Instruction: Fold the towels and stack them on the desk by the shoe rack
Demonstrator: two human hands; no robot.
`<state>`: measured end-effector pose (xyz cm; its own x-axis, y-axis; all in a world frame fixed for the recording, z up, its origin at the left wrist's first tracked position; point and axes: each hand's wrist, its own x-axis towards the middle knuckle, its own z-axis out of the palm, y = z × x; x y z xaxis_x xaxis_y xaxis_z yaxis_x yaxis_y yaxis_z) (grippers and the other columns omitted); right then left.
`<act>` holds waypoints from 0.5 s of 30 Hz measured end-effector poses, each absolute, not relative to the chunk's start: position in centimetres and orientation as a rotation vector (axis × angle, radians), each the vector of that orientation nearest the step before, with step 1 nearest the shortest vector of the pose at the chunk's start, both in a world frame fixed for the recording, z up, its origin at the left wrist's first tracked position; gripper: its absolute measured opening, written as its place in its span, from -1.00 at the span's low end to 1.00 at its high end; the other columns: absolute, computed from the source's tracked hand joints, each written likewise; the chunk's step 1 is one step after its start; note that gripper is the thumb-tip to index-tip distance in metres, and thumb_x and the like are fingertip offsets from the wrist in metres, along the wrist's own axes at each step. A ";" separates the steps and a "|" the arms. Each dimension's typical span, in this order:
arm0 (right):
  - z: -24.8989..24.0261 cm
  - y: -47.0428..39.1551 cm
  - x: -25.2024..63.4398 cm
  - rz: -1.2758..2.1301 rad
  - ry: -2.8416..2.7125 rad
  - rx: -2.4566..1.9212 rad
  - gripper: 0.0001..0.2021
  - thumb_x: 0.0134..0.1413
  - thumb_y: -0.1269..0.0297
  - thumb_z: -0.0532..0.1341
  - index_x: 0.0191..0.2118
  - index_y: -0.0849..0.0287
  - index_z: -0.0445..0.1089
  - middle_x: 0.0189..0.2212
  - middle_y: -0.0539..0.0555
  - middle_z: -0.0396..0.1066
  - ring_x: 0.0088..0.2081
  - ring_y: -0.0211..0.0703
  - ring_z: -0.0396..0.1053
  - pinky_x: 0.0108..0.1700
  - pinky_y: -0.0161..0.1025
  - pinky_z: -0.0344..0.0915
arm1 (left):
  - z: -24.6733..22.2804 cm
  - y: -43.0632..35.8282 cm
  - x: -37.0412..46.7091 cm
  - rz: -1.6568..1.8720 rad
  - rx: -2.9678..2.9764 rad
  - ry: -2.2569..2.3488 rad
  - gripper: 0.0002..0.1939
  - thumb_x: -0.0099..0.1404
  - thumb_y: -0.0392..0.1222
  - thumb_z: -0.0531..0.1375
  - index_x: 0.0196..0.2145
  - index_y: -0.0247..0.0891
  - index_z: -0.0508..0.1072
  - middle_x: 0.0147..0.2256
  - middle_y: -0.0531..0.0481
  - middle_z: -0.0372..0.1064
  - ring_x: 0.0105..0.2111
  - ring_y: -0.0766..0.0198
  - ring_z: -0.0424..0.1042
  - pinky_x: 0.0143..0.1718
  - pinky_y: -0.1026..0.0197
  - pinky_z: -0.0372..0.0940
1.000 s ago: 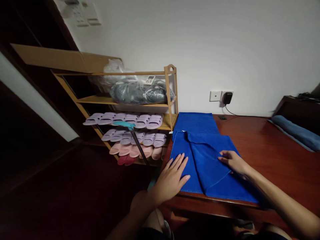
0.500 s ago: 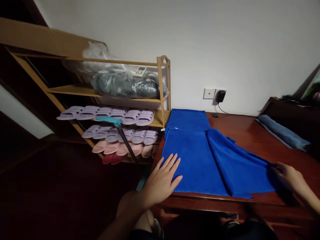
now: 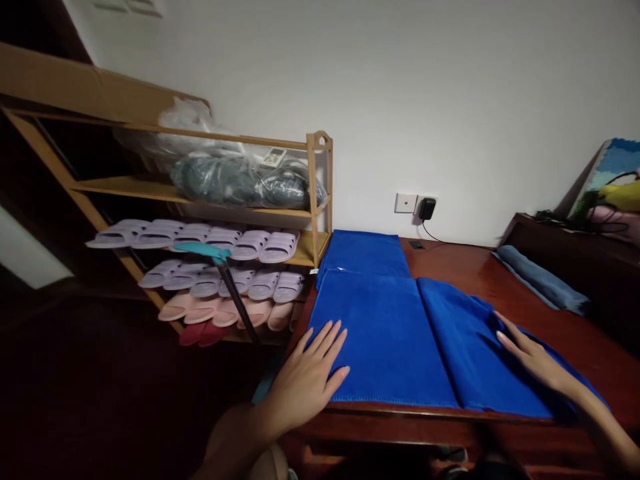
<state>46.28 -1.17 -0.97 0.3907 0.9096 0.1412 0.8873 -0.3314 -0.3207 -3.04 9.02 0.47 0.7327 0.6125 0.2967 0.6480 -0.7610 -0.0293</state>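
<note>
A blue towel (image 3: 380, 333) lies spread over the dark red wooden table (image 3: 460, 267), reaching its front edge. My left hand (image 3: 311, 373) rests flat on the towel's left side, fingers spread. At the right, the towel has a loose fold running from back to front. My right hand (image 3: 535, 357) is over this right part, touching the cloth with fingers stretched out and apart. Behind, a further blue piece (image 3: 365, 252) lies near the wall; whether it is part of the same towel I cannot tell.
On the left stands a wooden rack (image 3: 320, 193) with lilac slippers (image 3: 277, 247), pink slippers (image 3: 220, 310) and a plastic-wrapped bundle (image 3: 240, 180). A teal-topped pole (image 3: 233, 287) leans before it. A rolled grey-blue cloth (image 3: 543, 280) lies at right; a black adapter (image 3: 427, 209) is plugged into the wall.
My right hand has let go of the towel's right edge and moved left onto the cloth. The right part now lies lower and flatter. My left hand stays on the towel; the view has shifted slightly.
</note>
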 end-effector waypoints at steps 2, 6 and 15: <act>-1.5 -0.4 46.1 0.229 -1.545 -2.347 -0.29 0.07 -0.24 -0.16 0.29 -0.06 0.01 0.24 -0.03 0.11 0.25 -0.02 0.08 0.27 0.04 0.01 | 0.6 8.9 -3.1 -0.405 -2.802 -1.014 -0.41 0.43 0.10 -0.11 0.31 -0.18 0.01 0.30 -0.07 -0.05 0.28 0.07 -0.01 0.21 -0.05 0.00; -3.1 -1.3 49.3 0.213 -1.428 -2.392 -0.28 0.07 -0.23 -0.17 0.28 0.03 0.04 0.24 0.08 0.11 0.25 0.09 0.06 0.28 0.18 -0.10 | 0.6 8.8 -3.2 -0.389 -2.821 -1.028 -0.41 0.44 0.10 -0.11 0.32 -0.18 -0.01 0.30 -0.07 -0.07 0.28 0.08 -0.02 0.22 -0.04 -0.01; -2.2 -1.6 56.0 0.103 -1.346 -2.588 -0.27 0.05 -0.23 -0.10 0.19 0.16 0.21 0.09 0.28 0.30 0.16 0.29 0.18 0.18 0.30 -0.05 | 0.3 9.0 -3.0 -0.428 -2.831 -1.051 -0.43 0.43 0.10 -0.10 0.31 -0.15 0.03 0.29 -0.06 -0.03 0.27 0.07 0.01 0.22 -0.06 -0.01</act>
